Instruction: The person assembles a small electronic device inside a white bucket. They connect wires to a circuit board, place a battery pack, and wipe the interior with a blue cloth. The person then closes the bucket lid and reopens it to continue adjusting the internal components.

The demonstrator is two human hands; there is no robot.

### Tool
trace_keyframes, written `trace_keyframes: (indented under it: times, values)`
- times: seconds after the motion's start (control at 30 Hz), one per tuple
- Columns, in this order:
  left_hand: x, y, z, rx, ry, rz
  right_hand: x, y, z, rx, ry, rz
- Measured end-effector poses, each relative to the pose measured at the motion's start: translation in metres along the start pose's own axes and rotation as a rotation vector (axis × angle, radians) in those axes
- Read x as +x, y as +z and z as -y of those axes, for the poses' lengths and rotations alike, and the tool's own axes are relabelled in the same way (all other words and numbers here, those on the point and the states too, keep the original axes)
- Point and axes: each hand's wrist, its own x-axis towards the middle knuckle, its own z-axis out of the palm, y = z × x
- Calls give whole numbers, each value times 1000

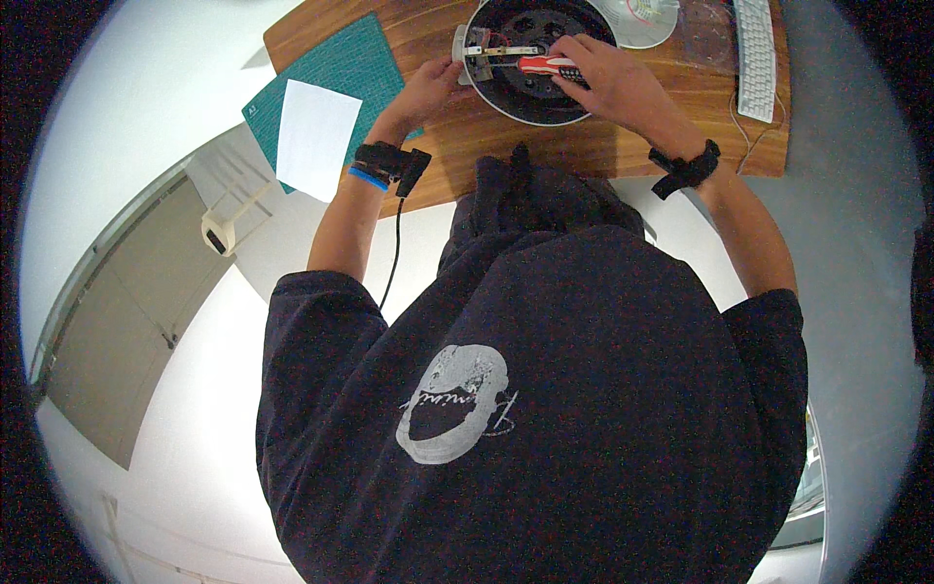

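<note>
A round black housing with a pale rim lies on the wooden table, its inside facing up. It looks like the opened body of a small appliance. On its left side sits a white part with small metal pieces and wiring beside it. My left hand is closed at this white part, fingers pinching its edge. My right hand grips a screwdriver with a red and white handle, held over the housing. The screwdriver points left toward the metal pieces; whether its tip touches them, I cannot tell.
A green cutting mat with a white paper sheet lies left on the wooden table. A white round item stands behind my right hand. Further right are a clear plastic bag and a white keyboard with its cable.
</note>
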Motion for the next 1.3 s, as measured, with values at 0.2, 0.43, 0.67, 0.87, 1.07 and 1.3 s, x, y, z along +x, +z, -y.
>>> trace_keyframes:
  times: [0.2, 0.43, 0.67, 0.87, 1.07, 1.3]
  values:
    - [-2, 2, -14, 272, -25, -28, 0, 3, -1, -15, -20, -15]
    - [-8, 16, -29, 119, -85, -87, -1, 5, -2, -22, -11, -4]
    - [18, 6, 11, 547, 47, -232, 0, 1, 4, -41, -15, 9]
    - [22, 8, 7, 652, 173, -233, 1, -2, 7, -156, -76, -26]
    - [29, 2, 15, 680, 184, -269, 4, -1, 17, -217, -64, 27]
    - [40, 1, 29, 763, 125, -328, -3, 2, 15, -149, 40, 15]
